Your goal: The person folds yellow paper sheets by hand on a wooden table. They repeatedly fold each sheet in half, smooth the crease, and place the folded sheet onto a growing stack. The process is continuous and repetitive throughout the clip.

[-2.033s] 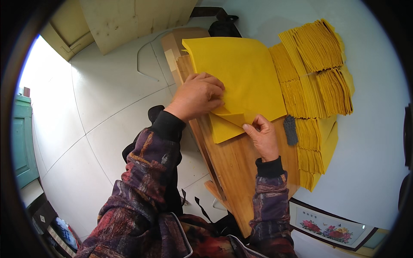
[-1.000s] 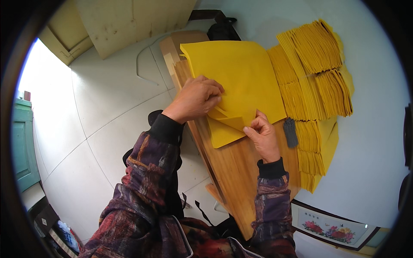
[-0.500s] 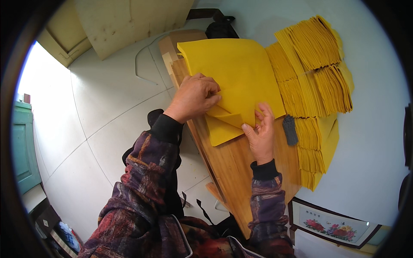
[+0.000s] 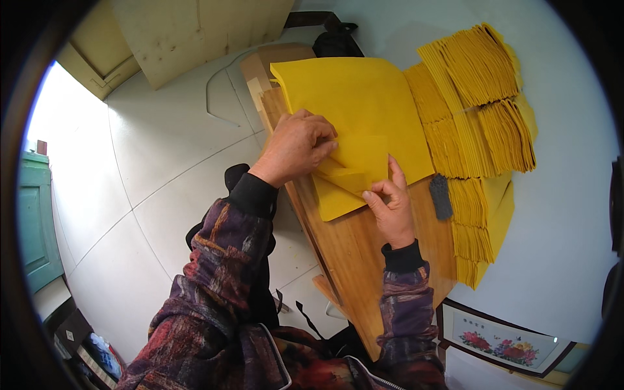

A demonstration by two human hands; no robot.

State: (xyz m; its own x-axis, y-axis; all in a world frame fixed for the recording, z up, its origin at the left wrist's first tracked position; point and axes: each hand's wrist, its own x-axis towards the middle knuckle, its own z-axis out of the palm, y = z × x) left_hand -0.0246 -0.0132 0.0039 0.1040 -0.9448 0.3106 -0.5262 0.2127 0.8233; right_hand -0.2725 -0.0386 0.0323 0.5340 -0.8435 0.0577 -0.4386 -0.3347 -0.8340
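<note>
A stack of large yellow sheets (image 4: 348, 91), paper or thin cloth, lies across the wooden table (image 4: 364, 260). On top of it a yellow sheet (image 4: 367, 153) is partly turned over, with a folded corner raised above the stack. My left hand (image 4: 300, 144) pinches this sheet at its left side, fingers closed and curled. From the lower right my right hand (image 4: 392, 207) holds the sheet's lower right corner between thumb and fingers, with the index finger stretched up along its edge.
Several bundles of folded yellow sheets (image 4: 478, 71) are piled along the table's right side against the wall. A dark grey knitted thing (image 4: 440, 197) lies beside them. A framed flower picture (image 4: 500, 341) stands at lower right. Tiled floor (image 4: 162, 169) spreads to the left.
The fingers of my right hand have drawn closer together on the sheet's corner, the index finger now straighter along its edge. My left hand has kept its pinch, hardly moving.
</note>
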